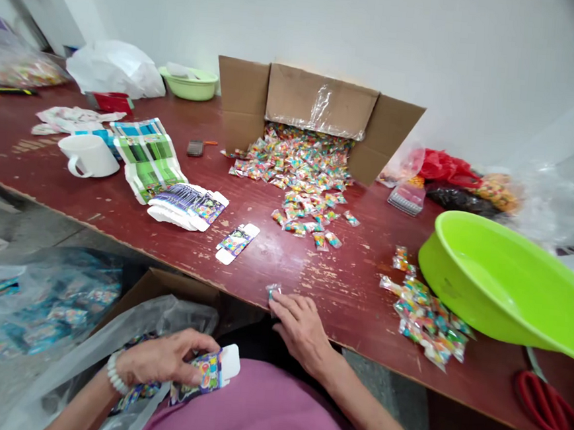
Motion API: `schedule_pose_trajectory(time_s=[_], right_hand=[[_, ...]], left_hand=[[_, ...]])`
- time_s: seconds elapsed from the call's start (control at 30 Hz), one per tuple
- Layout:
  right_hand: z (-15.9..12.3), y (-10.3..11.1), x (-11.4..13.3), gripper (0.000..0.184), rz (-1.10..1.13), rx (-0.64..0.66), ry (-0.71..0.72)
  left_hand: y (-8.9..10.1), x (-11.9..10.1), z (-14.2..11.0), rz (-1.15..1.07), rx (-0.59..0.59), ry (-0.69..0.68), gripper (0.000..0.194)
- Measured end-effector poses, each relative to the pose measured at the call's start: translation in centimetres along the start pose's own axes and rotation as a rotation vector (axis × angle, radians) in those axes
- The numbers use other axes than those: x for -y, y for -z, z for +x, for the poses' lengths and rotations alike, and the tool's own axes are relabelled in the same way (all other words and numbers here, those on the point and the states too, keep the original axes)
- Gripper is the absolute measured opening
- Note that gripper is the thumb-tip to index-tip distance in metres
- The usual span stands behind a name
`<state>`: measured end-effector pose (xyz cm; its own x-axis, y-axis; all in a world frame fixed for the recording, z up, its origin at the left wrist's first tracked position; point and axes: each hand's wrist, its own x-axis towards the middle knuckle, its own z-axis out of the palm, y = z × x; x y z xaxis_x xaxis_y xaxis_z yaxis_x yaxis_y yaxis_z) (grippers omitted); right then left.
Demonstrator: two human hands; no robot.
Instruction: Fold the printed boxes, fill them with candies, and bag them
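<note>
My left hand [170,363] is closed round a small printed carton [209,373], whose white end flap stands open to the right. At the table's front edge, my right hand [302,325] has its fingertips on a small clear candy packet [273,289]. Another carton, flattened [238,241], lies on the table ahead of my hands. To its left is a stack of flat printed cartons [191,205]. Many candy packets [301,166] spill from a cardboard box [320,98] that lies on its side.
At the right stand a green basin [510,285], a pile of packets [428,319] and red-handled scissors [548,404]. A white mug [90,156] and a small brush [195,147] are on the left. Below the table edge sits a plastic-lined box [159,317] with filled cartons.
</note>
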<state>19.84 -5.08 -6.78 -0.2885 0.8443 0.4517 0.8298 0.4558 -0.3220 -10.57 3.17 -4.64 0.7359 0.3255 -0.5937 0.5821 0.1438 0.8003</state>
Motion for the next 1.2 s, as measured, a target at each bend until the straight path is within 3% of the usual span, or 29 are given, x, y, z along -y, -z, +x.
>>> schedule_pose_trajectory(time_s=[0.1, 0.2, 0.27, 0.33, 0.4, 0.5, 0.67, 0.93, 1.13, 1.2], right_hand=[[-0.3, 0.0, 0.4, 0.031, 0.221, -0.203, -0.022], [1.3, 1.1, 1.3, 0.019, 0.543, -0.339, -0.381], [2.9, 2.1, 2.0, 0.020, 0.771, -0.358, -0.633], [4.3, 2.7, 2.5, 0.023, 0.959, -0.333, -0.742], [5.1, 3.0, 2.8, 0.023, 1.023, -0.325, -0.745], [5.4, 3.0, 3.0, 0.018, 0.936, -0.330, -0.717], [5.3, 3.2, 4.0, 0.015, 0.954, -0.242, -0.690], [6.1, 2.7, 4.1, 0.021, 1.045, -0.333, -0.801], [5.6, 2.6, 4.3, 0.022, 0.832, -0.256, -0.595], [5.5, 2.9, 4.2, 0.024, 0.878, -0.258, -0.624]], left_hand=[[-0.3, -1.0, -0.1, -0.146, -0.077, -0.080, 0.041], [-1.3, -3.3, 0.6, -0.322, -0.171, -0.180, 0.038], [-2.2, -5.0, 1.3, -0.395, -0.188, -0.214, 0.038], [-3.0, -6.3, 2.2, -0.413, -0.186, -0.255, 0.035], [-3.7, -7.1, 2.8, -0.403, -0.181, -0.288, 0.031], [-4.4, -7.8, 3.3, -0.355, -0.203, -0.315, 0.026], [-5.1, -8.2, 3.8, -0.312, -0.263, -0.346, 0.023], [-5.5, -8.3, 4.2, -0.388, -0.301, -0.365, 0.029], [-5.5, -8.8, 4.4, -0.537, -0.372, -0.390, 0.032], [-5.4, -8.9, 4.6, -0.659, -0.372, -0.362, 0.039]])
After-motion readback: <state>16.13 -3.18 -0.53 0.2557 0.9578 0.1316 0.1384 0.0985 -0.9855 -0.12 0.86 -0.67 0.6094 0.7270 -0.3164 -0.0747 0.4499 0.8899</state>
